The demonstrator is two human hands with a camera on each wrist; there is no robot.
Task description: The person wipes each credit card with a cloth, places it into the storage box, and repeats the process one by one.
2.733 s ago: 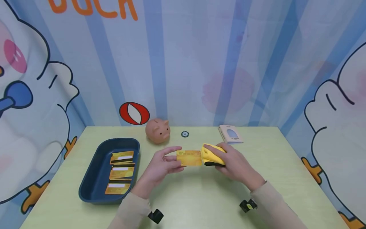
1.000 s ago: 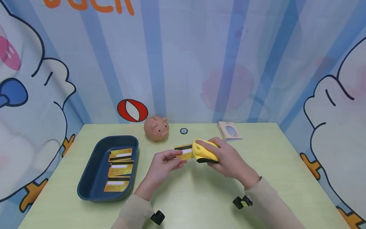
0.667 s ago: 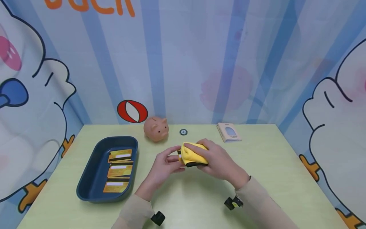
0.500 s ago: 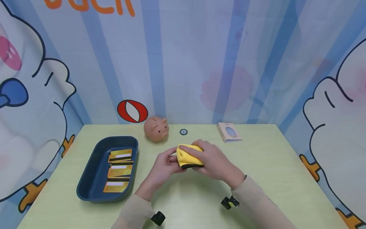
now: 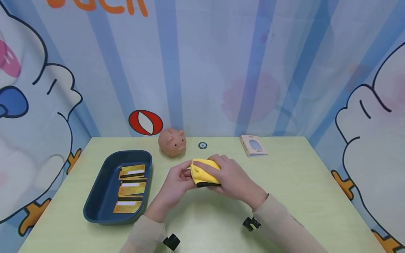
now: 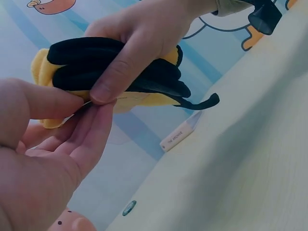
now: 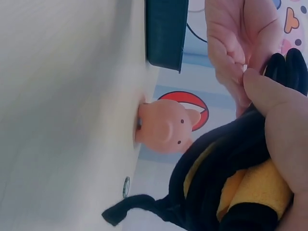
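Note:
In the head view my right hand [image 5: 237, 181] grips a folded yellow cloth [image 5: 202, 172] with a black edge. The cloth is wrapped over a yellow bank card. My left hand [image 5: 175, 182] pinches that card at its left end. Cloth and fingers cover the card in the head view. The left wrist view shows only a thin dark sliver of the card [image 6: 79, 111] between the left fingertips, with the right thumb pressing the black side of the cloth against it. Both hands are above the table, right of a dark blue tray [image 5: 98, 207].
Several yellow bank cards [image 5: 132, 188] lie stripe side up along the tray's right side. Toward the back of the table stand a pink piggy bank [image 5: 172, 142], a small round chip [image 5: 203, 145] and a pale small box [image 5: 254, 146]. A printed curtain [image 5: 205, 70] hangs behind.
The card has been turned from its number side to its stripe side. My right hand has slid the cloth left over it, down to the left fingertips, hiding it.

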